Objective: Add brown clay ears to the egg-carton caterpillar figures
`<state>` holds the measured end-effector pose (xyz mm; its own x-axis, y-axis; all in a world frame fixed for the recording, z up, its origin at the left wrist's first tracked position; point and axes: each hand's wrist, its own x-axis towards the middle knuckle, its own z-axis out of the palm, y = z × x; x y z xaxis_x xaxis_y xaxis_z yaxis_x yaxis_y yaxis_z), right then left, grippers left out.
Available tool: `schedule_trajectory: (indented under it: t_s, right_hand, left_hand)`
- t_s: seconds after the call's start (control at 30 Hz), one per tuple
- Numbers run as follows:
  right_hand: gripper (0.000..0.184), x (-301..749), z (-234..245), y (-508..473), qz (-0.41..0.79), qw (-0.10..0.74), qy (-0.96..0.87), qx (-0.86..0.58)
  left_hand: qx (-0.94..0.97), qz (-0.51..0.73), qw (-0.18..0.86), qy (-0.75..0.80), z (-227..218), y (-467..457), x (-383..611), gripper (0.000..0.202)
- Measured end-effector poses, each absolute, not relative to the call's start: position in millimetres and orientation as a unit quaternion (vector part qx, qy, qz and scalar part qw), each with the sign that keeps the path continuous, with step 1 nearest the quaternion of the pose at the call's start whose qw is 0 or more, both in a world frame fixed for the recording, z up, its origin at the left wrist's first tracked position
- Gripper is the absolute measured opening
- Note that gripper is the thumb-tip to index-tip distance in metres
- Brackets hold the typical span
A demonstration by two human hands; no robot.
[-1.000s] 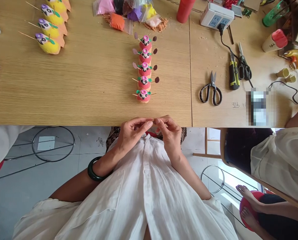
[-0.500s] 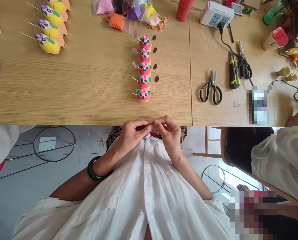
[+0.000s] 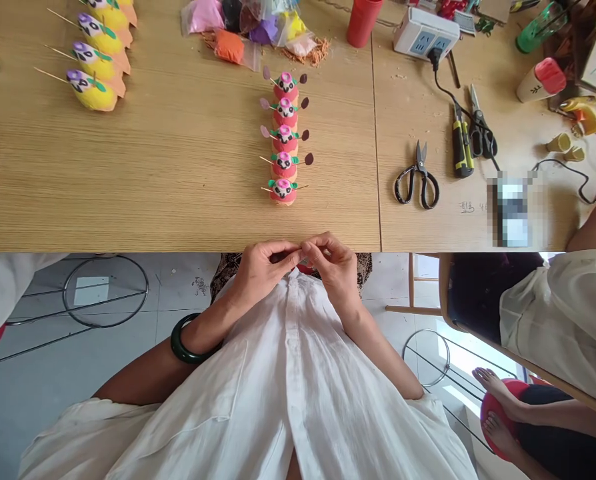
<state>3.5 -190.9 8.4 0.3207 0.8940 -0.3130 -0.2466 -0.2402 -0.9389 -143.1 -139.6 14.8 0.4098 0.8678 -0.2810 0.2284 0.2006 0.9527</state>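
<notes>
At the table's front edge my left hand [image 3: 268, 268] and my right hand [image 3: 334, 267] meet, thumbs and fingertips pinched together. Whatever lies between the fingertips is too small or hidden to make out. Just beyond them on the table stands a row of several small red clay figures [image 3: 284, 137] with white faces, pink rings on top and green ears. Thin sticks poke from their sides; most carry dark oval pieces, while the nearest figure [image 3: 283, 192] has bare sticks.
Yellow clay figures [image 3: 95, 93] with sticks stand at the far left. Bags of coloured clay [image 3: 228, 47] lie at the back beside a red cup [image 3: 364, 23]. To the right are black scissors [image 3: 418, 177], a yellow-black cutter [image 3: 462, 143], a power strip [image 3: 427, 33] and a glue gun [image 3: 583, 115]. People sit on both sides.
The view has shifted slightly, so the table things appear a little further left. My hands keep the same pinched pose, fingers moving only slightly.
</notes>
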Motion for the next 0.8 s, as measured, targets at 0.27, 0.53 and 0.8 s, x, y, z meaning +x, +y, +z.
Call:
schedule_trajectory:
  t_s: [0.27,0.53,0.8]
  right_hand:
    - [0.031,4.2,6.8,-189.9,0.519,0.574,-0.243,-0.584]
    - [0.033,5.0,5.0,-190.2,0.543,0.567,-0.227,-0.576]
    - [0.025,5.4,6.5,-189.1,0.538,0.587,-0.225,-0.562]
  left_hand:
    - [0.583,0.265,0.598,0.482,21.4,-140.4,-144.4,0.033]
    - [0.605,0.276,0.568,0.485,18.0,-138.4,-145.7,0.026]
    - [0.549,0.278,0.629,0.475,15.6,-137.8,-144.8,0.042]
